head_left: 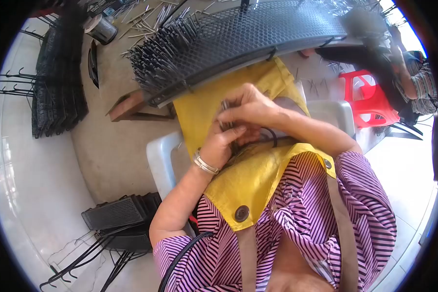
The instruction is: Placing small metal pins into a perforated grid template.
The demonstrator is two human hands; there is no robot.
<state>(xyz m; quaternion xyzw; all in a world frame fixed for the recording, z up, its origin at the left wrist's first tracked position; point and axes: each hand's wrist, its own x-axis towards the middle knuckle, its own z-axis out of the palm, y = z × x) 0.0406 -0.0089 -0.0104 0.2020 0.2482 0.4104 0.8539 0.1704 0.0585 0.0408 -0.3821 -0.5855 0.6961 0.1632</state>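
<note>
Above my lap, both hands come together in front of a yellow apron. My left hand, with a pale bracelet at its wrist, is closed round a few short grey metal rods. Fingers of my right hand are bent and pressed round the same rods from above. The lower ends of the rods are hidden by my fingers. Just beyond my hands stands a black perforated metal rack, its left end crowded with upright metal rods.
Loose rods and a metal can lie at the far left. Black mesh racks with hooks hang along the left wall; more mesh panels sit lower left. A red plastic stool and another person are at right.
</note>
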